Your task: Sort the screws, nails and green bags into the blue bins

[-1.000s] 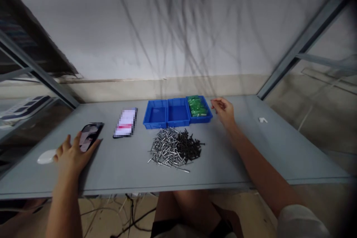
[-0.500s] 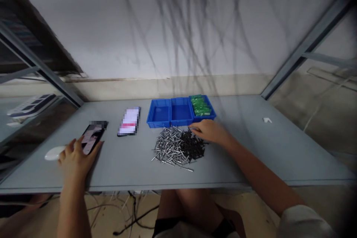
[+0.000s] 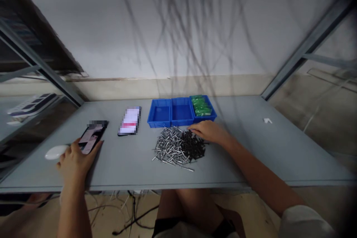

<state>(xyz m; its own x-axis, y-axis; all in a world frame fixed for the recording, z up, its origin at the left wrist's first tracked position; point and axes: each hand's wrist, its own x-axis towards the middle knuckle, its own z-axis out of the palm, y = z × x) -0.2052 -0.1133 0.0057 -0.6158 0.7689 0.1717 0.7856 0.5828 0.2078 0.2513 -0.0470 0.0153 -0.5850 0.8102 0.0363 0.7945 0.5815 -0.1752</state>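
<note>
My left hand [image 3: 74,160] lies over the lower end of a black smartphone [image 3: 93,135] with a lit screen. Its thumb is stretched along the phone's right edge, the fingers apart from it at the left side. At the upper right of a pile of small metal pins, silver ones [image 3: 169,147] on the left and black ones [image 3: 193,147] on the right, rests my right hand [image 3: 210,131]. Those fingertips are pressed together; anything between them is too small to make out. A white computer mouse [image 3: 56,152] sits left of my left hand.
Behind the pile stand three joined blue trays: two bare ones [image 3: 159,123] [image 3: 182,122] and one [image 3: 214,114] holding green packets [image 3: 201,106]. A second smartphone [image 3: 129,121] lies left of them. A small white piece [image 3: 267,120] is at the right. Metal posts [image 3: 292,63] flank the table [image 3: 251,156].
My left hand's fingers have drawn back and curled toward the phone's lower left side. My right hand stays almost still at the pile.
</note>
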